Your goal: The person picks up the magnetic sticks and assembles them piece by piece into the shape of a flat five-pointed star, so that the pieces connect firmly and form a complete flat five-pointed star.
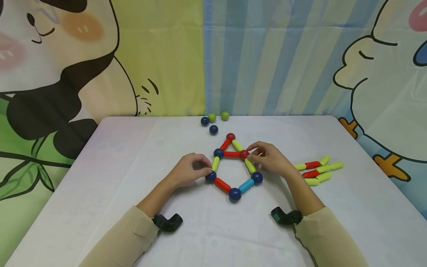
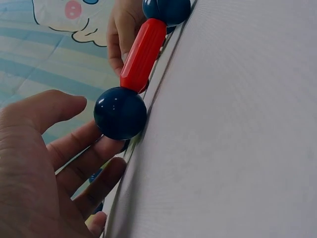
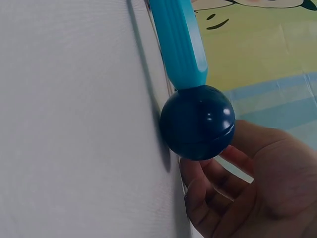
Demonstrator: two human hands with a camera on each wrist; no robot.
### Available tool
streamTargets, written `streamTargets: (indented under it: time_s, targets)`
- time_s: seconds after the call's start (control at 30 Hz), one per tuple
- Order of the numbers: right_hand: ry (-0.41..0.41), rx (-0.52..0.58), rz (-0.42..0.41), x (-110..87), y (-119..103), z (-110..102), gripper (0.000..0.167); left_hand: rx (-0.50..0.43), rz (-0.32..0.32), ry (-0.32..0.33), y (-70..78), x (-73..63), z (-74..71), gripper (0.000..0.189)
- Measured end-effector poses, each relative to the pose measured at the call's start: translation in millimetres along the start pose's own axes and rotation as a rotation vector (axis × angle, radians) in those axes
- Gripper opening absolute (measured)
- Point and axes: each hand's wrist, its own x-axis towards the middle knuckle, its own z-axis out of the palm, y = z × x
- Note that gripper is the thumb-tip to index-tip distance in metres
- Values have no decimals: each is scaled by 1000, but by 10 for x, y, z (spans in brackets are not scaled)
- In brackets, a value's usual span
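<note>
A flat figure of balls and rods lies on the table: a triangle on top of a five-sided ring. My left hand (image 1: 191, 170) is at the ring's left dark blue ball (image 2: 120, 113), its fingers fairly straight against the ball's far side and its thumb apart from it. With thumb and fingertips my right hand (image 1: 269, 158) pinches the red ball (image 1: 244, 154) where triangle and ring meet. A blue rod (image 1: 246, 185) and a red rod (image 1: 222, 185) run to the front dark blue ball (image 1: 235, 194). In the right wrist view a dark blue ball (image 3: 197, 122) partly hides the right hand.
Right of the figure lie several loose yellow rods (image 1: 337, 165) and red rods (image 1: 311, 174). Behind it, near the table's back edge, are two green balls (image 1: 225, 115) and two dark blue balls (image 1: 214, 129). A printed cloth (image 1: 166, 55) hangs behind the white table (image 1: 100, 207).
</note>
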Motion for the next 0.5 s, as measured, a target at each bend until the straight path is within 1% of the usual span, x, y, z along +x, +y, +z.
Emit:
streamTargets:
  time_s: [0.1,0.17,0.23,0.3,0.37,0.43,0.5]
  targets:
    - [-17,11,-13,10,9,1,40,-12,-12,12,-3,-13,7,11]
    - [-35,16,-17,16,8,-7,42,-13,-20,35,-8,-13,15,14]
    - [-65,18,-9,15,4,-27,45,-13,-12,70,-11,-10,19,22]
    - [-107,13,13,-6,-4,-68,48,-9,1,91,-14,0,22,35]
    - [-169,26,52,-39,-8,-121,52,-2,7,77,-3,6,20,50]
    - [-236,46,89,-81,-10,-179,56,23,9,30,12,13,19,59]
    - [-286,64,110,-117,-16,-222,60,52,5,-21,24,15,18,64]
